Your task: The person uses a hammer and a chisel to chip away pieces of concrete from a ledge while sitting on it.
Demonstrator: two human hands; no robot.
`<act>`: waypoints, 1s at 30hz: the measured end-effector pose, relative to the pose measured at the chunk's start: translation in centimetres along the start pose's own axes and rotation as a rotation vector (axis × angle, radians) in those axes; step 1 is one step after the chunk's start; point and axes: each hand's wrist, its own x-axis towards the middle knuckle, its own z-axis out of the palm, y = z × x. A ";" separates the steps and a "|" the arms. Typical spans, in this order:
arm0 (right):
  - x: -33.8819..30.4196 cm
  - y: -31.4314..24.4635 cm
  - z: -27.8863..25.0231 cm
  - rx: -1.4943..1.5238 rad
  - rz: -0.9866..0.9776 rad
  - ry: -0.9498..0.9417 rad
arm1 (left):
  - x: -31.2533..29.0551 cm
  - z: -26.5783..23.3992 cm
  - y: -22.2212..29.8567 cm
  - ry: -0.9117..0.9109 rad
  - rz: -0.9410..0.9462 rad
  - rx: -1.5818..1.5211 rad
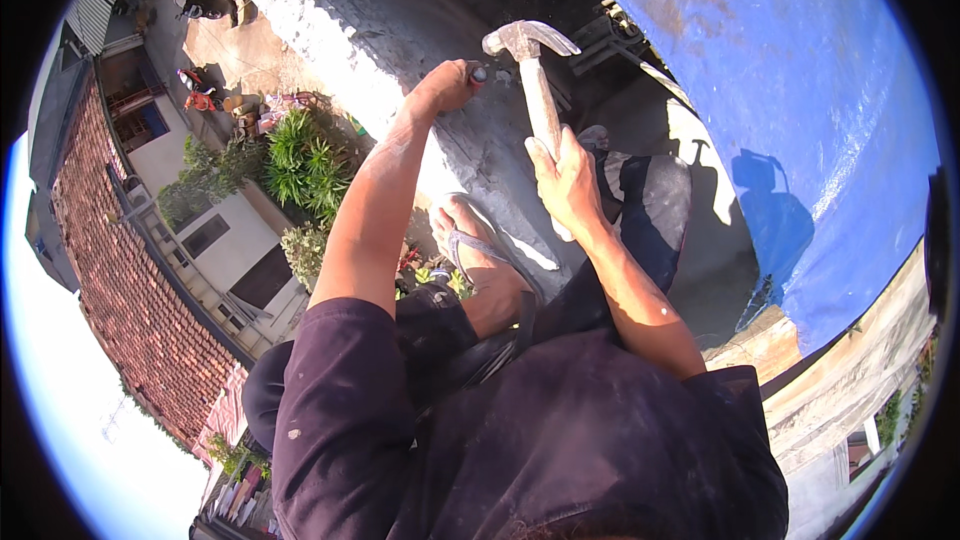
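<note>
My right hand (572, 183) is wrapped round the pale, dusty handle of a claw hammer (541, 105). The hammer is held up, its metal head at the top and the claw pointing right. Farther forward and to the left, my left hand (446, 88) is closed on a chisel (479, 75). Only the chisel's round grey end and a bit of red show; its blade is hidden. Beneath both hands runs the top of a rough, whitish-grey concrete wall (400, 55). The hammer head is apart from the chisel, to its upper right.
My sandalled foot (470, 250) rests on the wall top. Left of the wall, far below, lie a yard with plants (305, 155), motorbikes (200, 90) and a tile-roofed house (130, 270). A blue tarp (790, 80) hangs at the right, beside a dark, shaded space.
</note>
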 end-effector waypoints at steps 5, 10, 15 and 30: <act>-1.4 -0.8 -2.3 0.168 -0.066 0.125 | -0.9 0.4 1.2 0.333 0.091 -0.137; -5.8 -0.8 -9.4 0.164 -0.056 0.187 | -2.5 -7.2 1.2 0.671 0.175 -0.406; -12.6 0.6 -15.4 0.022 -0.228 0.533 | -6.8 -19.5 2.4 0.585 0.293 -0.083; -28.2 19.0 -30.6 0.297 0.378 1.272 | -15.2 -33.3 12.0 0.323 0.273 0.240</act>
